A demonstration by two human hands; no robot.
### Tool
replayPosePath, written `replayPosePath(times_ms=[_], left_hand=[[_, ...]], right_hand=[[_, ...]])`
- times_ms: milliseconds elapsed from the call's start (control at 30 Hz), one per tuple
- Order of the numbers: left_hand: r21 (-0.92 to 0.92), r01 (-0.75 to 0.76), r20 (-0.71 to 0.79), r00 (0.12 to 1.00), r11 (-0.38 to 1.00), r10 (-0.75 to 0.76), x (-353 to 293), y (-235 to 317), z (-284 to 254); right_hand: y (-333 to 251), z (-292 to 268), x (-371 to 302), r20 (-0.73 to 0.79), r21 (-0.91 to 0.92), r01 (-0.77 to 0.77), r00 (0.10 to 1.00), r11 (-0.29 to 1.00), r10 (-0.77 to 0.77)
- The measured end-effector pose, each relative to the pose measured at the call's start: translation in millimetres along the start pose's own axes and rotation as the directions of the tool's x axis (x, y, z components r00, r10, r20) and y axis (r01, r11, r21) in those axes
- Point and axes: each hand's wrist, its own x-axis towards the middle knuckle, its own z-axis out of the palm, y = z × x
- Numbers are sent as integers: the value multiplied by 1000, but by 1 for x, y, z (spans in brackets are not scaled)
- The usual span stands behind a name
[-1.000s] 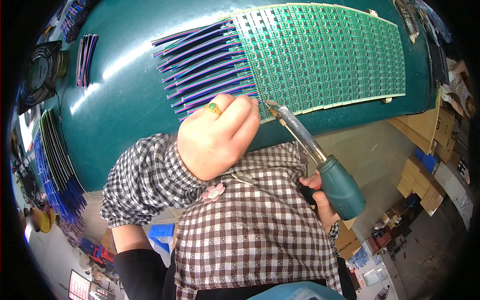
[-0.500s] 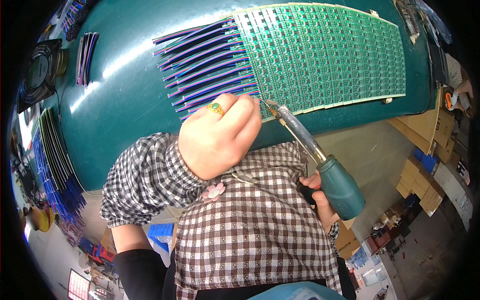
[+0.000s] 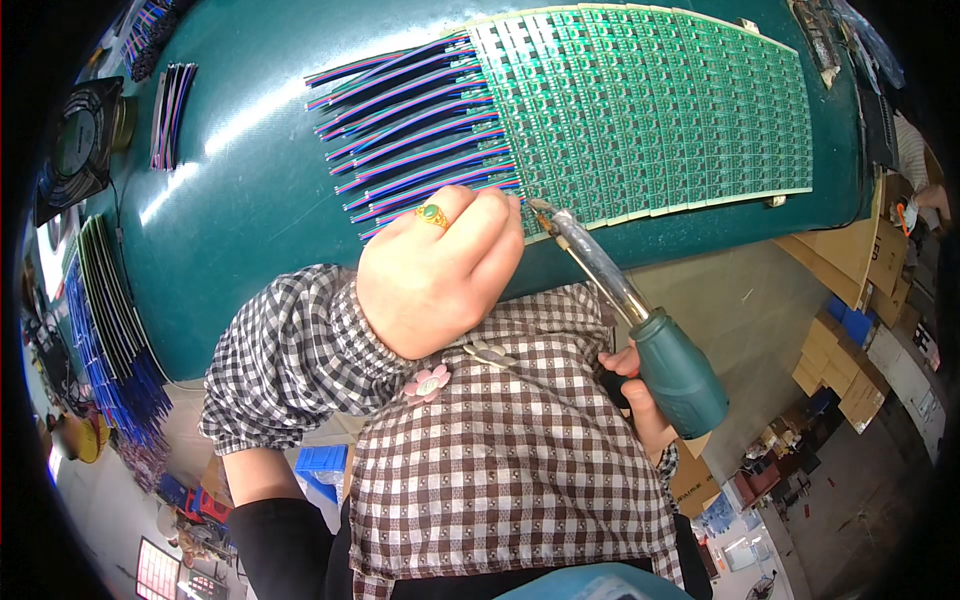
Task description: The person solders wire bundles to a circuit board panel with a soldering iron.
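Note:
My left hand (image 3: 440,270), with a green-stoned ring, is closed at the near left corner of a panel of green circuit boards (image 3: 650,115). Its fingertips pinch a wire beside the board edge; the pinch itself is mostly hidden behind the knuckles. Rows of flat ribbon wires (image 3: 415,135), blue, pink and black, reach left from the panel's left edge. In my right hand (image 3: 648,405) is a soldering iron (image 3: 680,370) with a thick green handle. Its metal tip meets the corner of the panel, just right of my left fingertips.
A bundle of wires (image 3: 173,115) lies on the green mat (image 3: 250,210) at the left. Beyond it stands a black fan (image 3: 75,150). Wired boards (image 3: 110,330) hang over the left edge. Cardboard boxes (image 3: 840,365) sit at the right, where another person's hand (image 3: 930,200) shows.
The soldering iron has shifted very slightly, its handle a little to the left and up. My left hand stays in place. At the far right, the other person's hand has moved.

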Motion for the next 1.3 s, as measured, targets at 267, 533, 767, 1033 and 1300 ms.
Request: replayPosePath(times_ms=[267, 533, 767, 1033, 1300], left_hand=[[-48, 20, 26, 999, 999, -19, 0, 2, 0], [54, -27, -29, 999, 998, 29, -2, -2, 6], [8, 13, 63, 998, 1000, -13, 3, 1, -5], [-235, 196, 69, 980, 952, -185, 19, -8, -84], [26, 169, -37, 985, 985, -168, 129, -139, -29]], right_hand=[[5, -1, -4, -4, 16, 35, 999, 999, -35], [2, 3, -1, 4, 65, 83, 996, 994, -84], [-6, 11, 16, -84, 106, 111, 991, 988, -102], [-10, -8, 44, -264, 269, 200, 956, 942, -127], [-17, -4, 59, -312, 323, 229, 942, 918, -125]])
